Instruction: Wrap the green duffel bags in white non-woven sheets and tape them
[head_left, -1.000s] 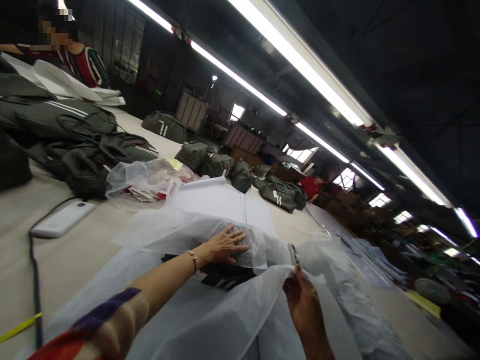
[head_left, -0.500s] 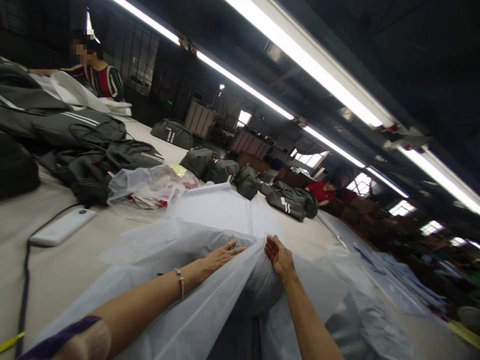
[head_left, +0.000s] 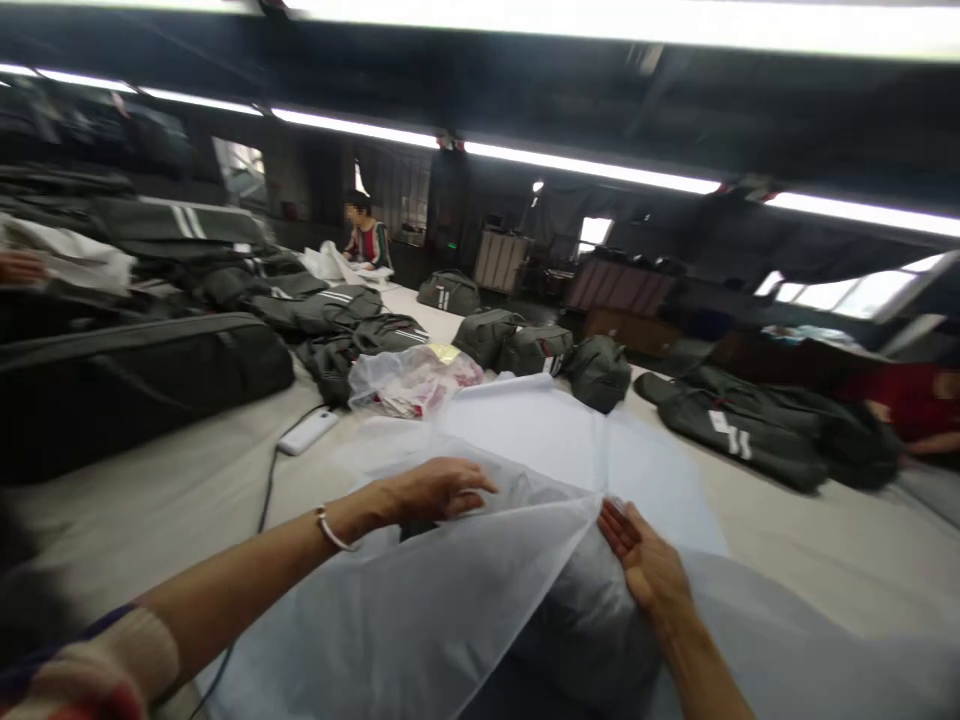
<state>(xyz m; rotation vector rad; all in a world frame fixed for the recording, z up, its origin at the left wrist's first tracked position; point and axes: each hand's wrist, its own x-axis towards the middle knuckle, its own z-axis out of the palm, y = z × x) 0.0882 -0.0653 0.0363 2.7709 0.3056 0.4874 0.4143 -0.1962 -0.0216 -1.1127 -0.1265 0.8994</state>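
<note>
A translucent plastic bag (head_left: 480,580) lies spread in front of me, with a dark bulky item (head_left: 592,610) showing dimly beneath it. My right hand (head_left: 649,565) pinches the bag's edge at its fingertips and holds it up in a peak. Over the bag, to the left, hovers my left hand (head_left: 439,490), its fingers bent and apart with nothing visible in them. Beyond both hands, flat white sheets (head_left: 525,420) lie on the table.
On the pale table (head_left: 780,530) sit several dark bags (head_left: 532,345), with more piled at the left around a long dark bag (head_left: 135,385). A clear bag of tags (head_left: 412,380) and a white phone-like device (head_left: 307,430) with a cable lie nearby. Two people (head_left: 367,240) (head_left: 919,400) are beyond.
My view has swung left and levelled. My left hand has lifted from the bag's surface and its fingers have bent. My right hand still holds the plastic edge.
</note>
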